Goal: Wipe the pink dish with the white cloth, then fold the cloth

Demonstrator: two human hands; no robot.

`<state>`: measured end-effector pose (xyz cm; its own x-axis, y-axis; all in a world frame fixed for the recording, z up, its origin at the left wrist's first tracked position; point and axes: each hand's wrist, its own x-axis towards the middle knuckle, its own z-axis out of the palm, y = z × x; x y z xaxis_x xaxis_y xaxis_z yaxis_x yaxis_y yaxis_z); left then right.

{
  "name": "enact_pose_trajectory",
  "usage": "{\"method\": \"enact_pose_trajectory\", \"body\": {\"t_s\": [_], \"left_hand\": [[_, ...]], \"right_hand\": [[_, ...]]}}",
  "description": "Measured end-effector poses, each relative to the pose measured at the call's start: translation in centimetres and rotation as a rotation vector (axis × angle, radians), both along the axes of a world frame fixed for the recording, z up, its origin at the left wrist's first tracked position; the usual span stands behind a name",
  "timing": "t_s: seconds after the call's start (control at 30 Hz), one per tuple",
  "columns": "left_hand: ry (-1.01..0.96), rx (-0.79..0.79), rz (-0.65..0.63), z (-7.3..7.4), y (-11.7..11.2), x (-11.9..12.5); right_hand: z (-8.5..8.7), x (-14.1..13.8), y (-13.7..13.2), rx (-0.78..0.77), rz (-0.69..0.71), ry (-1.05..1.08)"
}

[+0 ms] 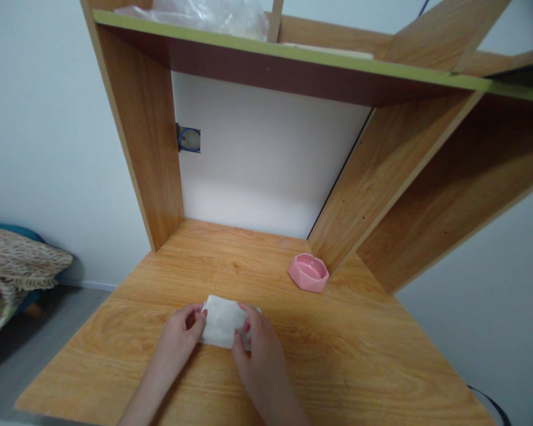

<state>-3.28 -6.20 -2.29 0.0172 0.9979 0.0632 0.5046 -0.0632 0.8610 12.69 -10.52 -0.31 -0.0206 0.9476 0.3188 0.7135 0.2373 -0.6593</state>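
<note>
A folded white cloth [222, 322], roughly rectangular and soft-looking, lies on the wooden desk [337, 367]; whether it is fabric or thick tissue I cannot tell. At its left edge, my left hand [182, 331] pinches it between thumb and fingers. My right hand [256, 343] covers the right end, its fingers curled over the edge and gripping it, so that part of the cloth is hidden. Beyond the hands, to the right, a pink faceted bowl [308, 272] sits apart from both.
Wooden side panels [146, 130] and a shelf with a yellow-green edge [266, 47] frame the desk's back. Clear plastic wrapping [213, 18] lies on the shelf. A socket opening [189, 139] is in the back panel. A fringed blanket [22, 260] drapes over blue furniture at left.
</note>
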Motion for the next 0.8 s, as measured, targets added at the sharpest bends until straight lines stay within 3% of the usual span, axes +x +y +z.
{"method": "enact_pose_trajectory", "body": {"t_s": [0.2,0.3,0.6,0.7,0.8], "left_hand": [[0.387,0.221,0.156,-0.2,-0.4,-0.3],[0.479,0.29,0.16,0.0,-0.9,-0.2],[0.263,0.197,-0.04,-0.3,-0.4,-0.1],[0.241,0.218,-0.017,0.0,-0.3,0.1],[0.238,0.236,-0.015,-0.2,-0.3,0.1]], "right_hand": [[-1.7,4.0,-0.1,-0.144,-0.195,-0.113],[-2.1,4.8,0.2,-0.231,-0.24,-0.16],[-1.5,5.3,1.8,-0.447,-0.115,-0.085],[-1.8,8.5,2.2,-0.433,-0.189,-0.084],[-1.9,13.8,2.2,-0.418,-0.359,-0.12]]}}
